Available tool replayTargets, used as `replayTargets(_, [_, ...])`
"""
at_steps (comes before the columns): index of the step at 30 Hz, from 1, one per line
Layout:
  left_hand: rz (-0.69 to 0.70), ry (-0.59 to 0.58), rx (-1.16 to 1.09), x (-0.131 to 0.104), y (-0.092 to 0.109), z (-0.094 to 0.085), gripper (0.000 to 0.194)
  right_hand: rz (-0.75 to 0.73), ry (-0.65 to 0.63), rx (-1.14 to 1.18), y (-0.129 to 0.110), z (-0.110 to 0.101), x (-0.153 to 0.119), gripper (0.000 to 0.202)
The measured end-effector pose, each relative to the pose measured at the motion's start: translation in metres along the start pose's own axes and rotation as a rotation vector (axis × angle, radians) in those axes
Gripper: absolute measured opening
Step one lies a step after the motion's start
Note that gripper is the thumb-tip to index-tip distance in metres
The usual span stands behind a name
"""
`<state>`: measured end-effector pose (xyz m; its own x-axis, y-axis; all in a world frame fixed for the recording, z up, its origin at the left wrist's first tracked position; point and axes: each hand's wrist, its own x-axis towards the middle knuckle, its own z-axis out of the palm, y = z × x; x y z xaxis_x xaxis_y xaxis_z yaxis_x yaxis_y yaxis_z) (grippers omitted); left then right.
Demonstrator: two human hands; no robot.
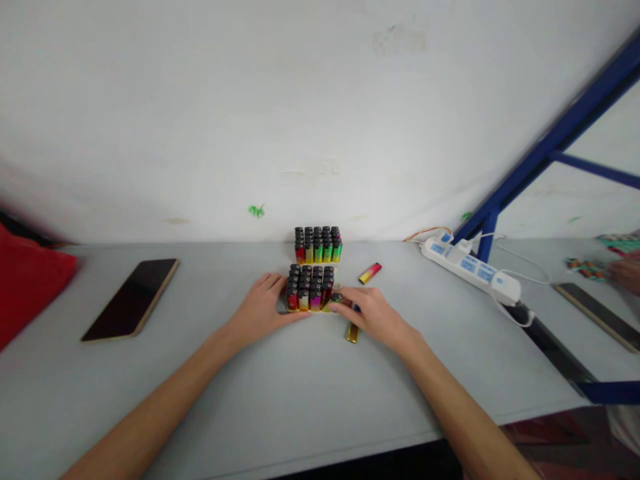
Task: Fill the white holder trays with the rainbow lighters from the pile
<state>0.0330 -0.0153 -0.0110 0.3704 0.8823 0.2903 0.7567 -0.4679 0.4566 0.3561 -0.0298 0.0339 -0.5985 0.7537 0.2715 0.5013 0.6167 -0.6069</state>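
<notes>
Upright lighters [311, 283] with black tops stand in rows in a pale, low tray [319, 313] in front of me. My left hand [263, 305] grips the tray's left side, fingers along the side and thumb at the front edge. At the front right corner, my right hand [370, 310] pinches a lighter [335, 300], which is tilted and partly hidden by the fingers. Below that hand a gold lighter [353, 333] lies on the table, and a red-and-yellow lighter [370, 273] lies farther back to the right.
A second block of upright lighters [319, 245] stands behind, near the wall. On the left are a dark phone-like slab [131, 300] and a red item [33, 280]. A white power strip [470, 268] and blue frame [520, 167] stand right, with another person's hand [627, 272] beyond.
</notes>
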Motion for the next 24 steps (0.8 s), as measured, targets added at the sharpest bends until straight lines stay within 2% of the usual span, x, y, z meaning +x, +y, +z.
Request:
replayTargets(3, [0.004,0.006,-0.011,0.0,-0.001,0.0,0.07,0.001,-0.033,-0.174,-0.006,0.002,0.003,0.036])
replayTargets(5, [0.005,0.003,-0.009,0.0,-0.002,0.0,0.069,0.02,-0.028,-0.278,-0.01,0.004,0.006,0.039])
replayTargets(9, [-0.012,-0.004,0.0,0.002,-0.003,-0.001,0.07,0.049,-0.035,-0.238,-0.005,-0.001,0.006,0.044])
replayTargets(12, [-0.024,-0.028,-0.008,0.003,-0.003,-0.002,0.074,0.135,0.11,-0.189,0.019,-0.016,-0.002,0.044])
replayTargets(14, [-0.029,-0.048,-0.018,0.005,-0.002,-0.004,0.075,0.189,0.259,-0.232,0.042,-0.026,-0.008,0.037])
replayTargets(16, [-0.035,-0.054,-0.028,0.006,-0.002,-0.005,0.075,0.204,0.345,-0.308,0.065,-0.032,-0.012,0.03])
replayTargets(18, [-0.042,-0.055,-0.041,0.006,-0.002,-0.006,0.075,0.208,0.314,-0.379,0.083,-0.034,-0.015,0.035])
replayTargets(20, [-0.049,-0.065,-0.052,0.007,-0.003,-0.007,0.075,0.221,0.21,-0.406,0.094,-0.034,-0.016,0.036])
replayTargets(22, [-0.056,-0.078,-0.06,0.007,-0.003,-0.009,0.074,0.249,0.132,-0.399,0.098,-0.034,-0.015,0.028])
replayTargets(24, [-0.05,-0.098,-0.067,0.007,-0.004,-0.013,0.071,0.277,0.126,-0.375,0.098,-0.035,-0.015,0.017])
